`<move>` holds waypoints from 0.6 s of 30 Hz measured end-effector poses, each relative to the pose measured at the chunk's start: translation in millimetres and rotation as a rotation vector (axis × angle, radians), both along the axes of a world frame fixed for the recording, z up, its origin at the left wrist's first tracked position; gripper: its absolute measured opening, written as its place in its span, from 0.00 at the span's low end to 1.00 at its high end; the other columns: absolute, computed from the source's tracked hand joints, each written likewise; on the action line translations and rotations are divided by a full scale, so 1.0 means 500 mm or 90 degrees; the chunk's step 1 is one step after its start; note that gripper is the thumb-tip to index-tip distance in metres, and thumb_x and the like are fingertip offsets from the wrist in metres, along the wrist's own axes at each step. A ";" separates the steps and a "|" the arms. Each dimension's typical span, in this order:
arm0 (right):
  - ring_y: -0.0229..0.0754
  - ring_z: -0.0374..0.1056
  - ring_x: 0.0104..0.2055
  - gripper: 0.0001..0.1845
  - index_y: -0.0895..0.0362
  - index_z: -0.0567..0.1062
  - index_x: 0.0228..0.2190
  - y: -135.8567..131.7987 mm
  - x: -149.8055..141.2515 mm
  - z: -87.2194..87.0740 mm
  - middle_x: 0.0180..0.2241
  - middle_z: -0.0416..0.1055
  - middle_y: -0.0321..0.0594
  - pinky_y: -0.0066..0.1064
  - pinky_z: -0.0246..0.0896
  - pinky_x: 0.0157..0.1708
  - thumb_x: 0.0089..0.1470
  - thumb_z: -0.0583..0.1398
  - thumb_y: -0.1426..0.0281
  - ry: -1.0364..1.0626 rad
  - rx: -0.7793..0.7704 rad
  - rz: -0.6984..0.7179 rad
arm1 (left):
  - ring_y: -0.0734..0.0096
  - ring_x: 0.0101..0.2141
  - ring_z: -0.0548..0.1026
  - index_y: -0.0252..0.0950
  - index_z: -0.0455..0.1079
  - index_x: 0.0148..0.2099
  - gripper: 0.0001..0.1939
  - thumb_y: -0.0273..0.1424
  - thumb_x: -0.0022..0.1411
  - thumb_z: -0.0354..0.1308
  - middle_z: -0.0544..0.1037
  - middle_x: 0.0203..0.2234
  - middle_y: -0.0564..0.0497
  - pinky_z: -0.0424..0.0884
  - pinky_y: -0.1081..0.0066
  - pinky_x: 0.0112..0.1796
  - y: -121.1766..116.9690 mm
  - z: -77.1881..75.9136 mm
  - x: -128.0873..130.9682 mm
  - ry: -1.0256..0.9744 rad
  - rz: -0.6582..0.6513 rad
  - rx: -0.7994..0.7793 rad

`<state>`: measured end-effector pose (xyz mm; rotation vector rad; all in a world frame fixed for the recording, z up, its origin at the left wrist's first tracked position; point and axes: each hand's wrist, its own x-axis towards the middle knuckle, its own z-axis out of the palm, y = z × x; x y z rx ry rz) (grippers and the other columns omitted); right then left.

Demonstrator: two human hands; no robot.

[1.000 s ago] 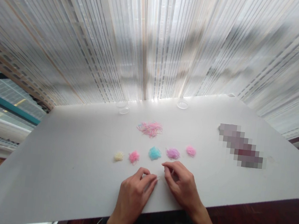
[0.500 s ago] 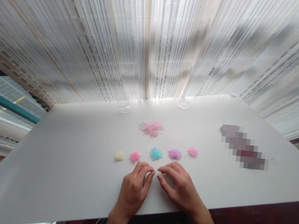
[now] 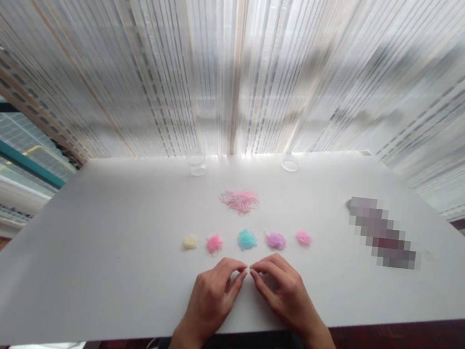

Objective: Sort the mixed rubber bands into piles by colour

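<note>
My left hand (image 3: 216, 291) and my right hand (image 3: 282, 284) are over the near part of the white table, fingertips almost meeting. Each closes thumb and forefinger in a pinch; anything between them is too small to make out. Just beyond the hands runs a row of little heaps of thin strands: a pale yellow heap (image 3: 190, 242), a bright pink heap (image 3: 214, 243), a turquoise heap (image 3: 247, 239), a purple heap (image 3: 276, 240) and a light pink heap (image 3: 303, 238). Farther back lies a larger loose pile of mostly pink strands (image 3: 240, 200) with some blue at its left.
Clear round dishes or lids (image 3: 197, 166) stand near the back edge, with another clear round dish (image 3: 290, 164) to their right. A blurred-out long object (image 3: 381, 233) lies on the right of the table (image 3: 81, 247). Translucent striped curtains (image 3: 244, 75) hang behind.
My right thumb and forefinger have come together into a pinch, and the fingertips of both hands are closer. The whole view has shifted slightly.
</note>
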<state>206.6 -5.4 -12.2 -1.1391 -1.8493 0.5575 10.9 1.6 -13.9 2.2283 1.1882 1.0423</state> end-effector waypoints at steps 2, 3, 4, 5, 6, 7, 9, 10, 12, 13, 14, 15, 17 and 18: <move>0.42 0.73 0.38 0.06 0.53 0.77 0.40 0.000 0.000 -0.001 0.35 0.75 0.39 0.33 0.70 0.39 0.67 0.60 0.75 0.003 0.002 0.001 | 0.74 0.27 0.76 0.39 0.72 0.47 0.05 0.27 0.74 0.55 0.82 0.36 0.52 0.72 0.75 0.30 0.000 0.002 -0.001 -0.003 -0.004 0.000; 0.42 0.73 0.38 0.07 0.53 0.77 0.40 0.000 0.000 -0.001 0.36 0.75 0.39 0.32 0.70 0.39 0.67 0.60 0.75 0.004 0.004 0.001 | 0.73 0.27 0.77 0.39 0.72 0.46 0.05 0.27 0.74 0.55 0.82 0.36 0.52 0.72 0.75 0.30 0.000 0.003 -0.001 -0.004 -0.006 -0.001; 0.42 0.73 0.39 0.07 0.53 0.77 0.41 0.000 0.000 -0.002 0.36 0.75 0.39 0.33 0.70 0.39 0.67 0.60 0.75 0.004 0.004 0.000 | 0.73 0.27 0.77 0.38 0.72 0.46 0.05 0.27 0.74 0.55 0.82 0.36 0.51 0.72 0.75 0.30 0.000 0.004 -0.001 -0.005 -0.007 -0.002; 0.42 0.74 0.39 0.07 0.53 0.77 0.41 0.000 0.000 -0.002 0.36 0.75 0.40 0.33 0.70 0.39 0.66 0.60 0.75 0.004 0.004 -0.001 | 0.73 0.27 0.77 0.38 0.72 0.46 0.05 0.27 0.74 0.55 0.82 0.36 0.51 0.72 0.75 0.30 0.000 0.004 -0.002 -0.006 -0.005 -0.003; 0.42 0.74 0.39 0.07 0.53 0.77 0.41 0.000 0.001 -0.003 0.36 0.75 0.40 0.33 0.71 0.39 0.66 0.60 0.75 0.004 0.004 -0.002 | 0.73 0.27 0.77 0.38 0.72 0.46 0.05 0.27 0.74 0.55 0.82 0.35 0.51 0.72 0.75 0.30 0.000 0.003 -0.002 -0.007 -0.003 -0.004; 0.42 0.73 0.39 0.07 0.53 0.77 0.42 0.000 0.001 -0.004 0.36 0.75 0.40 0.33 0.71 0.39 0.66 0.60 0.74 0.004 0.004 -0.003 | 0.73 0.27 0.77 0.38 0.72 0.47 0.05 0.27 0.74 0.55 0.82 0.36 0.51 0.72 0.75 0.30 0.000 0.003 -0.003 -0.008 -0.001 -0.005; 0.43 0.73 0.38 0.06 0.53 0.77 0.43 -0.001 0.001 -0.005 0.36 0.75 0.40 0.33 0.71 0.38 0.65 0.61 0.73 0.001 0.005 -0.004 | 0.74 0.27 0.77 0.38 0.72 0.46 0.05 0.27 0.74 0.55 0.82 0.36 0.51 0.72 0.75 0.30 0.000 0.001 -0.003 -0.011 0.000 -0.006; 0.43 0.73 0.38 0.06 0.53 0.77 0.44 -0.001 0.001 -0.005 0.36 0.75 0.40 0.33 0.71 0.38 0.65 0.62 0.73 -0.002 0.004 -0.004 | 0.74 0.27 0.77 0.38 0.72 0.46 0.05 0.27 0.74 0.55 0.82 0.36 0.51 0.72 0.75 0.29 0.001 0.000 -0.002 -0.012 0.000 -0.007; 0.43 0.74 0.38 0.05 0.53 0.77 0.43 0.000 0.001 -0.005 0.36 0.75 0.40 0.33 0.71 0.38 0.66 0.62 0.72 -0.006 0.000 -0.004 | 0.74 0.26 0.76 0.38 0.72 0.46 0.05 0.26 0.74 0.55 0.81 0.35 0.52 0.72 0.75 0.29 0.001 -0.001 -0.002 -0.014 -0.002 -0.008; 0.43 0.74 0.38 0.05 0.53 0.78 0.42 0.000 0.000 -0.005 0.36 0.75 0.40 0.33 0.71 0.38 0.66 0.61 0.72 -0.007 -0.003 -0.003 | 0.75 0.25 0.76 0.39 0.72 0.46 0.05 0.26 0.73 0.55 0.81 0.35 0.52 0.71 0.75 0.29 0.001 -0.001 -0.002 -0.015 -0.004 -0.008; 0.43 0.74 0.38 0.05 0.53 0.78 0.41 0.000 0.000 -0.004 0.35 0.76 0.40 0.33 0.71 0.38 0.67 0.60 0.72 -0.008 -0.006 -0.001 | 0.75 0.25 0.75 0.39 0.72 0.46 0.05 0.26 0.73 0.55 0.81 0.35 0.52 0.71 0.75 0.29 0.001 -0.001 -0.002 -0.017 -0.005 -0.005; 0.43 0.74 0.38 0.06 0.53 0.78 0.40 0.001 0.000 -0.004 0.35 0.76 0.40 0.33 0.71 0.38 0.68 0.60 0.72 -0.008 -0.009 0.000 | 0.75 0.24 0.75 0.39 0.72 0.47 0.05 0.26 0.73 0.55 0.82 0.35 0.52 0.71 0.76 0.29 0.001 -0.001 -0.002 -0.019 -0.006 -0.004; 0.43 0.74 0.37 0.07 0.53 0.78 0.40 0.001 0.000 -0.003 0.35 0.76 0.40 0.33 0.70 0.38 0.68 0.59 0.73 -0.007 -0.011 0.000 | 0.76 0.24 0.74 0.39 0.71 0.47 0.05 0.26 0.73 0.55 0.82 0.36 0.52 0.72 0.76 0.29 0.000 -0.001 -0.003 -0.026 -0.009 -0.005; 0.43 0.74 0.37 0.07 0.53 0.78 0.39 0.000 0.000 -0.003 0.35 0.76 0.40 0.33 0.71 0.38 0.68 0.59 0.73 -0.007 -0.012 0.000 | 0.76 0.24 0.73 0.39 0.71 0.47 0.05 0.26 0.73 0.55 0.82 0.37 0.51 0.72 0.76 0.29 0.000 -0.002 -0.003 -0.029 -0.009 -0.008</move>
